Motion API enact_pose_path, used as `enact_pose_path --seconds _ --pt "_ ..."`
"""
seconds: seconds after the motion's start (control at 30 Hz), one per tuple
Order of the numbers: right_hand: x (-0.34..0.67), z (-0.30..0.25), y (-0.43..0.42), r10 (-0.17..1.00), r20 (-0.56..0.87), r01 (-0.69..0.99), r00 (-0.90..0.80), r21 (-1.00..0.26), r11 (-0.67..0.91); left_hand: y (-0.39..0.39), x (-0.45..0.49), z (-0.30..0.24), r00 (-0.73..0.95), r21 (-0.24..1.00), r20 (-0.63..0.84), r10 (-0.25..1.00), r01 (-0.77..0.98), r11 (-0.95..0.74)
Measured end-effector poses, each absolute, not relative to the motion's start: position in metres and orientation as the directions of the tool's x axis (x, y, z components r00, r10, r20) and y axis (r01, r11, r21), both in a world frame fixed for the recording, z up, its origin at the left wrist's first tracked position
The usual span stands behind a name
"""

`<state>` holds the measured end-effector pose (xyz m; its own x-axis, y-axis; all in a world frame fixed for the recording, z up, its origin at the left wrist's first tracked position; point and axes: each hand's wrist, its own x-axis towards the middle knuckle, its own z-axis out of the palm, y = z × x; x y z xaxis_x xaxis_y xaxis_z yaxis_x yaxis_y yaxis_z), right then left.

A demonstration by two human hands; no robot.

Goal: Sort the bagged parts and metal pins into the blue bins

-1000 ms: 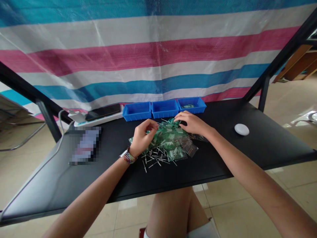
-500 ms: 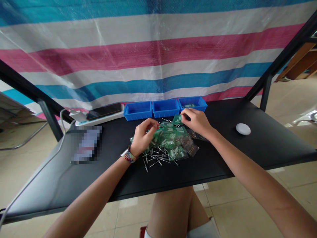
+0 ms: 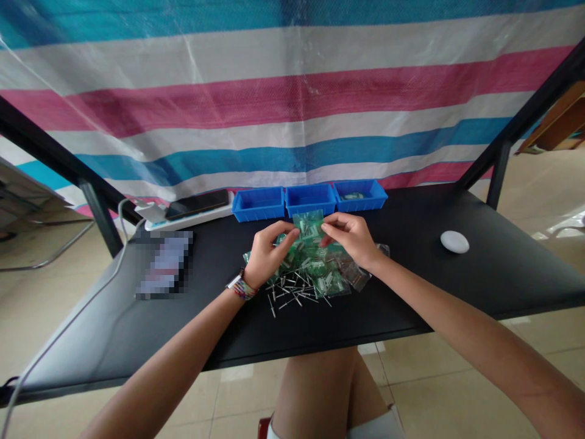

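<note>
Between my two hands a small green plastic bag is held up over the pile, with pale pieces showing inside. My left hand pinches its left edge between thumb and fingers. At its right edge, my right hand grips it the same way. Below lies a heap of similar green bags, partly hidden by my hands. Loose silver pop rivets are scattered at the heap's near side. Clear bags with brownish pieces lie at its right, under my right wrist.
Three blue bins, left, middle and right, stand behind the pile; the right one holds some greenish bags. A dark phone rests on a white power strip. A blurred-out device lies left, a white round object right.
My right hand has brought the green bag left and toward me from near the right bin. My left hand now meets it at the bag's other edge.
</note>
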<state>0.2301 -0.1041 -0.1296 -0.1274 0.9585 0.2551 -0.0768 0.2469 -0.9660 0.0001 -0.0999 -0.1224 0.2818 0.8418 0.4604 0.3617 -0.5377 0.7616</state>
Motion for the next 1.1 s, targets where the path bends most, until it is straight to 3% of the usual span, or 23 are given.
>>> enact_pose_path --seconds 0.37,0.57,0.67,0.8,0.93,1.1 --pt "0.2287 -0.1249 -0.1088 0.94 0.312 -0.036 -0.137 -0.95 0.31 -0.1035 0.0007 -0.1177 0.305 0.775 0.444 0.843 0.341 -0.531" --pt "0.2301 -0.1274 -0.1092 0.966 0.126 -0.146 -0.224 -0.985 0.095 -0.1018 -0.0002 -0.1197 0.294 0.799 0.432 0.853 0.315 -0.513" --pt "0.2308 -0.1278 -0.1081 0.973 0.099 -0.23 -0.207 -0.972 0.05 -0.1006 -0.0008 -0.1222 0.294 0.803 0.434 0.851 0.303 -0.514" --pt "0.2322 -0.1252 -0.1079 0.971 0.142 -0.28 -0.191 -0.956 0.085 -0.0996 0.0 -0.1253 0.268 0.835 0.417 0.869 0.265 -0.482" --pt "0.2308 -0.1238 -0.1093 0.968 0.216 -0.218 -0.129 -0.958 0.185 -0.1002 0.0015 -0.1248 0.239 0.884 0.383 0.892 0.184 -0.429" --pt "0.2257 -0.1257 -0.112 0.948 0.312 -0.137 -0.068 -0.944 0.301 -0.103 -0.0002 -0.1216 0.339 0.86 0.372 0.864 0.224 -0.458"
